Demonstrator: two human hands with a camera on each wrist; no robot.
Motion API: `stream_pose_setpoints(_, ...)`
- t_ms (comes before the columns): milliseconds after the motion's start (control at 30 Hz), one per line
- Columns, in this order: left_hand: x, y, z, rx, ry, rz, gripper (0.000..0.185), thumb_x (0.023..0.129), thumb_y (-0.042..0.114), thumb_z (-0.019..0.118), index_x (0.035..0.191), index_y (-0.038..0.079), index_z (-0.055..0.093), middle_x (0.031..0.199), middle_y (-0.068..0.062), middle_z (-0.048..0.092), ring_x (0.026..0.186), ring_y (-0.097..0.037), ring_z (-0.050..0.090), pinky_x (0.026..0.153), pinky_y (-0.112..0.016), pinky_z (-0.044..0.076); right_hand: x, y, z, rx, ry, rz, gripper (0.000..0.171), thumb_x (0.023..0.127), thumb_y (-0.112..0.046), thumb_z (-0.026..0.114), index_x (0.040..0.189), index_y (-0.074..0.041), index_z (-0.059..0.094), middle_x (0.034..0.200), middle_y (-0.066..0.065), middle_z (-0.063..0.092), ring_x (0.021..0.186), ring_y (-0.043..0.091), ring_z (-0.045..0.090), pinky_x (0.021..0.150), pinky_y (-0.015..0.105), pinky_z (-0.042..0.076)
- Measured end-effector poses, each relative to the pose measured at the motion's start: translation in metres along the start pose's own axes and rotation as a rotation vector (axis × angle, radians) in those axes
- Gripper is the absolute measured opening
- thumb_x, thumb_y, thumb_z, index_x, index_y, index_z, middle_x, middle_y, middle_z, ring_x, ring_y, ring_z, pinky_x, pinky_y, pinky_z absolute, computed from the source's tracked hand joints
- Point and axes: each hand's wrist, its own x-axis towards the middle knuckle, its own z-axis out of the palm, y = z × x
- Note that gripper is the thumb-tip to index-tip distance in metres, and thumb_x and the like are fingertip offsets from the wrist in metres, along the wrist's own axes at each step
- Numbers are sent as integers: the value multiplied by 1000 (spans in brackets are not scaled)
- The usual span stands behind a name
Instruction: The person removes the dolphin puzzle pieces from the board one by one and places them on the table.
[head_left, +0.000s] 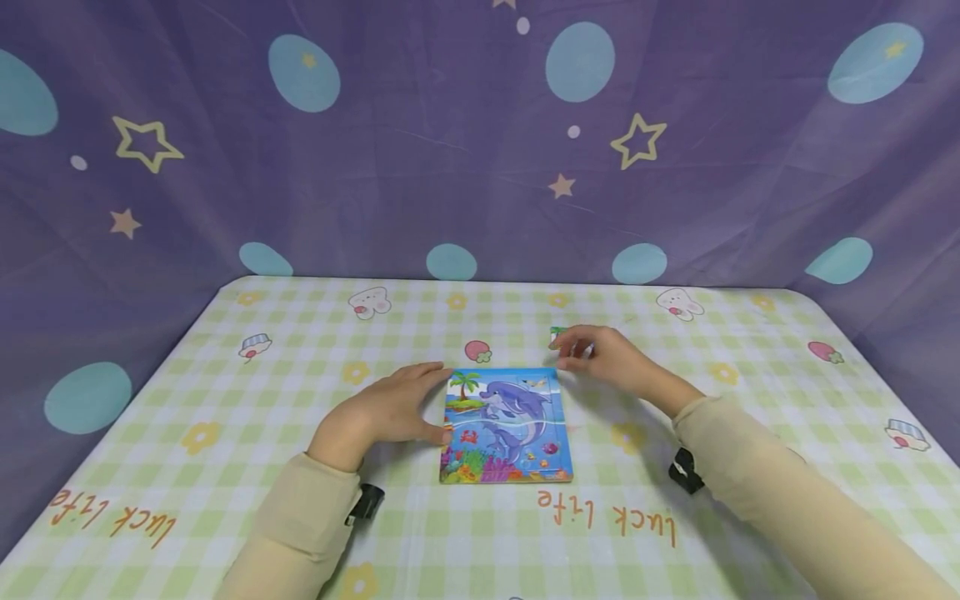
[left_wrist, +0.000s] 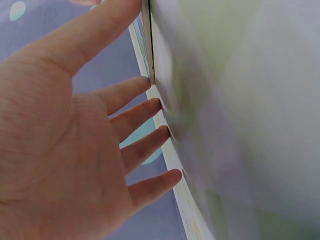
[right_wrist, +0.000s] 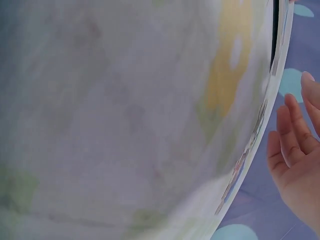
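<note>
Your left hand [head_left: 390,408] lies flat with fingers spread, its fingertips against the left edge of the flat rectangular dolphin-picture jigsaw board [head_left: 506,425] — steadying it. Your right hand [head_left: 600,354] sits just beyond the board's far right corner, fingers curled to pinch a small green-and-white puzzle piece [head_left: 557,334]. The board lies mid-table on the green-checked tablecloth [head_left: 225,400]. This looks like the placing stage: a piece in hand, to be turned and matched to its gap. The board's long axis runs away from you, palm tree at the far end, coral nearest.
</note>
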Motion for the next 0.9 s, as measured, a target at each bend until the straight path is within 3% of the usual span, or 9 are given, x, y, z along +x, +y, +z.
stream_pose_setpoints(467, 0, 1, 0, 4, -1, -5, 94, 80, 41, 82, 155, 12, 35, 161, -11, 25, 147, -37, 22, 114, -60, 24, -1, -13, 17, -52, -69, -26, 31, 82, -11, 82, 110, -5, 71, 97, 6, 67, 83, 19, 58, 72, 31, 47)
stream_pose_setpoints(900, 0, 2, 1, 6, -3, -10, 94, 80, 41, 82, 155, 12, 34, 161, -11, 25, 147, -36, 21, 114, -60, 23, -1, -23, 26, -112, -143, -68, 47, 76, -18, 87, 116, 1, 70, 110, 12, 65, 98, 26, 57, 89, 42, 48)
